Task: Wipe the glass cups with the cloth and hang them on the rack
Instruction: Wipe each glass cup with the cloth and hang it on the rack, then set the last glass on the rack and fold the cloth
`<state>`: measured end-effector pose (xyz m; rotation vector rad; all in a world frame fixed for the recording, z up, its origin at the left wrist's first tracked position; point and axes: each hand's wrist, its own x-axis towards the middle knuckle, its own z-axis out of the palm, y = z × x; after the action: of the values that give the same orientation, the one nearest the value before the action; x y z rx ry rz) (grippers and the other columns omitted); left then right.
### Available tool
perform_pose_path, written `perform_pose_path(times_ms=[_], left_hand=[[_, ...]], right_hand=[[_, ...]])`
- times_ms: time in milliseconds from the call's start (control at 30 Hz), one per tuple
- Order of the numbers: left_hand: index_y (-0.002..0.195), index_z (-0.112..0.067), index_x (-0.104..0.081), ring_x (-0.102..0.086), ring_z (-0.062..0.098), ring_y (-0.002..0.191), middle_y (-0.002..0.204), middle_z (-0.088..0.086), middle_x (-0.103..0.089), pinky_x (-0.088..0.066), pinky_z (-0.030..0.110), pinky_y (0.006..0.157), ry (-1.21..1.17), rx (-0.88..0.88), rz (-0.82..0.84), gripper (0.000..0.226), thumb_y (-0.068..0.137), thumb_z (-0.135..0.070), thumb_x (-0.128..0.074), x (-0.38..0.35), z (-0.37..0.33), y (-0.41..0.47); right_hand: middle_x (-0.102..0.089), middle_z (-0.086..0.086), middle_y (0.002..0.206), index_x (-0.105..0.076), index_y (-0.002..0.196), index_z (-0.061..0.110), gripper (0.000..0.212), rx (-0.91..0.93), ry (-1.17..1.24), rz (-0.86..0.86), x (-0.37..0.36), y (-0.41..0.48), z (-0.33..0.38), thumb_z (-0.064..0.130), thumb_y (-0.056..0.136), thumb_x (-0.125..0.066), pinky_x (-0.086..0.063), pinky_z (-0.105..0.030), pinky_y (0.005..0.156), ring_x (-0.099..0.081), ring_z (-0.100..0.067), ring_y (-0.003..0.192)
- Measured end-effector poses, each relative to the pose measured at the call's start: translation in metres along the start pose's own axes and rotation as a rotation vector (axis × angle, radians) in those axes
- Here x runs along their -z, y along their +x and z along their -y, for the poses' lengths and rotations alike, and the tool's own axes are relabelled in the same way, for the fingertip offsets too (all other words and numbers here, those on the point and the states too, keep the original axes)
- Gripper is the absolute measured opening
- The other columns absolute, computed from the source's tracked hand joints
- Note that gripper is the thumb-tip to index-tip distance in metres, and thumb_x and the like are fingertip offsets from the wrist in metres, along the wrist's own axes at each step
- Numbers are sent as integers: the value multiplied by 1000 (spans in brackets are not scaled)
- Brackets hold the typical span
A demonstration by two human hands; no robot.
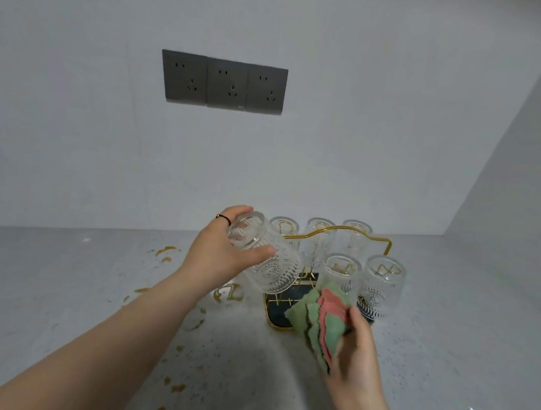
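Observation:
My left hand [218,252] grips an embossed glass cup [270,262] by its base, tilted mouth-down over the front left corner of the gold wire rack [384,243]. Several other glass cups hang upside down on the rack's pegs, among them two in front [341,269] [383,281] and three behind [319,236]. My right hand [353,352] holds a folded green and pink cloth [322,319] just in front of the rack, a little below the held cup and not touching it.
The rack stands on a dark tray [279,322] on a grey speckled counter [68,271]. Yellow-brown stains [165,252] dot the counter left of and before the rack. A grey wall with three sockets [224,83] rises behind; a side wall closes the right.

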<state>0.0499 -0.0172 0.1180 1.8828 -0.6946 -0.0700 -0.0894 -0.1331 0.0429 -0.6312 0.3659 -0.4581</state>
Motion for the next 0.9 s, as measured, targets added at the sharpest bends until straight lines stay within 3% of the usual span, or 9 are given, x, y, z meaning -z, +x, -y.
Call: perform_pose_path(times_ms=[67, 200, 267, 333, 400, 533, 900], left_hand=[[132, -27, -43, -45, 3, 99, 116, -13, -46, -34, 20, 85, 98, -39, 57, 73, 68, -33, -78, -17, -7, 11], [135, -29, -39, -46, 4, 99, 130, -9, -48, -37, 21, 85, 285, -92, 168, 77, 69, -40, -77, -41, -8, 26], [135, -31, -38, -51, 9, 106, 134, -8, -48, -41, 24, 88, 384, -93, 237, 77, 69, -42, -76, -50, -3, 31], [137, -32, -36, -52, 12, 115, 136, -8, -46, -43, 27, 91, 457, -84, 282, 78, 69, -44, -75, -57, 2, 33], [137, -33, -36, -51, 12, 116, 136, -7, -46, -42, 27, 91, 485, -71, 302, 78, 70, -45, -74, -64, 8, 34], [137, -34, -35, -50, 12, 118, 137, -9, -45, -41, 25, 89, 474, -51, 323, 79, 70, -46, -74, -72, 18, 35], [142, -32, -29, -41, 14, 129, 148, -8, -32, -37, 29, 98, 444, -20, 452, 81, 74, -44, -71, -87, 37, 36]], right_hand=[[-74, -9, 87, -77, 74, 14, 76, 1, 39, -7, 14, 2, 3, 46, 7, -87, -57, -27, 53, -71, -20, 76], [-73, -12, 93, -75, 81, 13, 87, -11, 65, -65, 31, 7, 4, 48, 2, -86, -59, -31, 59, -71, -22, 79], [-74, -11, 88, -76, 75, 14, 69, -5, 47, -73, 33, 5, 6, 48, 16, -86, -58, -29, 56, -71, -21, 74], [-74, -10, 83, -76, 68, 13, 33, 14, 52, -90, 34, 3, 9, 45, 62, -68, -57, -26, 51, -71, -19, 66], [-74, -8, 74, -74, 74, 10, 42, 28, 51, -135, 42, 7, 9, 30, 88, -40, -56, -24, 48, -70, -18, 61], [-74, -7, 74, -64, 92, 8, 37, 3, 31, -157, 46, 10, 11, 30, 91, -34, -56, -22, 51, -70, -17, 63], [-73, -6, 69, -66, 83, 8, 42, -18, -9, -195, 47, 10, 5, 29, 93, -30, -54, -21, 47, -69, -16, 59]])
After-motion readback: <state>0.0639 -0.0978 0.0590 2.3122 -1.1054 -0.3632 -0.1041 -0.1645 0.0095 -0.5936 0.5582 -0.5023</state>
